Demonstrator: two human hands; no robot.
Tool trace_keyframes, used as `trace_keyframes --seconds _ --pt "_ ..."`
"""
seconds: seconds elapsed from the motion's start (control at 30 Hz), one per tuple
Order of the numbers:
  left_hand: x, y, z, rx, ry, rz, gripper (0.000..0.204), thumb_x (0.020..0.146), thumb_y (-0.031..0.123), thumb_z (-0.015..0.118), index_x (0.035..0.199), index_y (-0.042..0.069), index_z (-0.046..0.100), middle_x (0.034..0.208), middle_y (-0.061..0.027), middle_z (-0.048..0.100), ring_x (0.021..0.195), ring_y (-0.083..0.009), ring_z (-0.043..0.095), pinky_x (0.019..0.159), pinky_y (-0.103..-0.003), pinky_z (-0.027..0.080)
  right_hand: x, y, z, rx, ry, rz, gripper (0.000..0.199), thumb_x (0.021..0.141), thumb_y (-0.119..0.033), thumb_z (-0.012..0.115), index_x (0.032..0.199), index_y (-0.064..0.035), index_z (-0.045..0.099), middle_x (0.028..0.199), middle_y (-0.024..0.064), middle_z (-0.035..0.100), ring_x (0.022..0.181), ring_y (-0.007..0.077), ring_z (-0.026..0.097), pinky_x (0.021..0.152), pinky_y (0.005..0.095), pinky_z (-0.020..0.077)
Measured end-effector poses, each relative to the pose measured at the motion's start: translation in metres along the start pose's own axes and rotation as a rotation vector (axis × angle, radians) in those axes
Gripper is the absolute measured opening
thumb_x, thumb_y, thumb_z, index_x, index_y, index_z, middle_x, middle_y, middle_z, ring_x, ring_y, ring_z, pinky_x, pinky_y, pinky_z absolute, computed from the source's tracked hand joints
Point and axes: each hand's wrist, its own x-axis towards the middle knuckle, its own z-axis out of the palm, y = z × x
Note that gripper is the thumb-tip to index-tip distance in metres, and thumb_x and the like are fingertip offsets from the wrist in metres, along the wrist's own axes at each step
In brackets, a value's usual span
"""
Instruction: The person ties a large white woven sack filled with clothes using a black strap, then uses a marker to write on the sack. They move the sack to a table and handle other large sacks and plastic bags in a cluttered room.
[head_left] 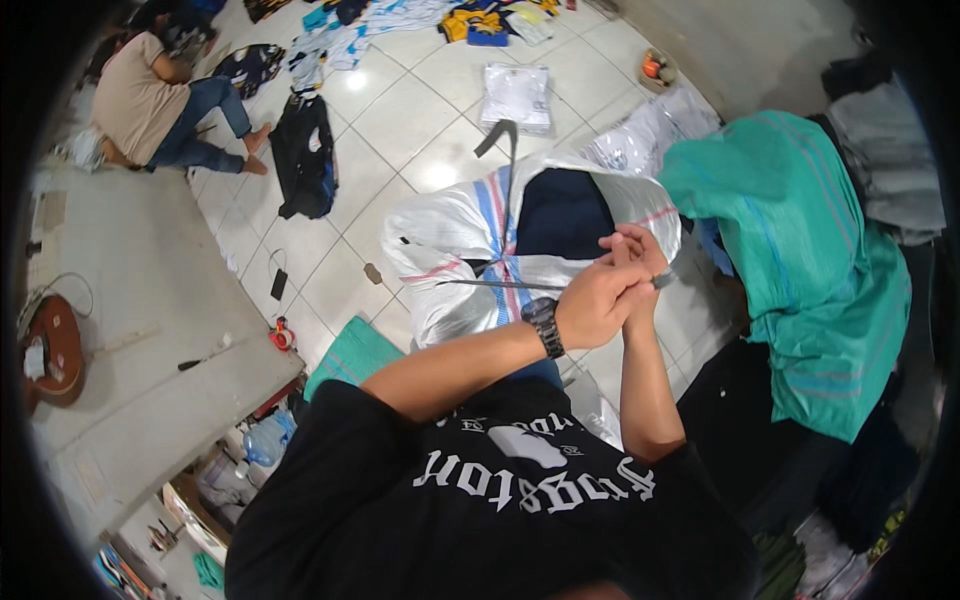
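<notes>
A white woven sack with blue and red stripes lies on the tiled floor in front of me. Its right part gapes, showing folded dark navy fabric inside. Round its middle runs a dark grey strap, one bent end of it standing up at the far side. Another length of the strap stretches across the sack to my hands. My left hand, with a black watch on the wrist, is closed on that strap. Crossed behind it, my right hand has curled fingers by the strap's end; what they grip is partly hidden.
Green woven sacks are heaped on the right. White plastic-wrapped packs lie beyond the sack, and dark garments at the far left. Another person sits on the floor there. A pale tabletop fills the left side.
</notes>
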Motion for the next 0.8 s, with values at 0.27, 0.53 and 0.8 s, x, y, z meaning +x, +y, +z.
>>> trace_keyframes --seconds 0.27,0.53,0.8 --pt "0.008 0.013 -0.088 -0.717 0.483 -0.147 0.017 0.103 0.023 0.046 0.091 0.011 0.047 0.073 0.0029 0.044 0.063 -0.0057 0.037 0.056 -0.022 0.031 0.1 0.002 0.166 -1.043 -0.017 -0.82 0.032 0.085 -0.033 0.066 0.099 -0.0045 0.072 0.091 0.0108 0.07 0.11 0.031 0.059 0.107 0.05 0.0297" --pt "-0.025 0.013 -0.148 -1.05 0.895 -0.302 0.032 0.104 0.034 0.042 0.087 0.009 0.052 0.076 0.0015 0.046 0.059 -0.0074 0.035 0.051 -0.023 0.028 0.097 -0.008 0.172 -0.162 -0.637 -0.05 0.017 0.09 -0.02 0.06 0.082 -0.0057 0.064 0.088 0.0088 0.069 0.09 0.0184 0.061 0.096 0.0357 0.0398" --pt "-0.061 -0.055 -0.073 0.162 0.662 -0.231 0.03 0.098 0.016 0.06 0.12 -0.004 0.061 0.094 -0.0035 0.066 0.072 -0.0073 0.056 0.064 -0.022 0.046 -0.009 -0.008 0.082 -0.147 -0.719 -0.199 0.013 0.091 -0.007 0.063 0.103 -0.0025 0.059 0.09 0.0113 0.063 0.083 0.0205 0.064 0.077 0.0361 0.0516"
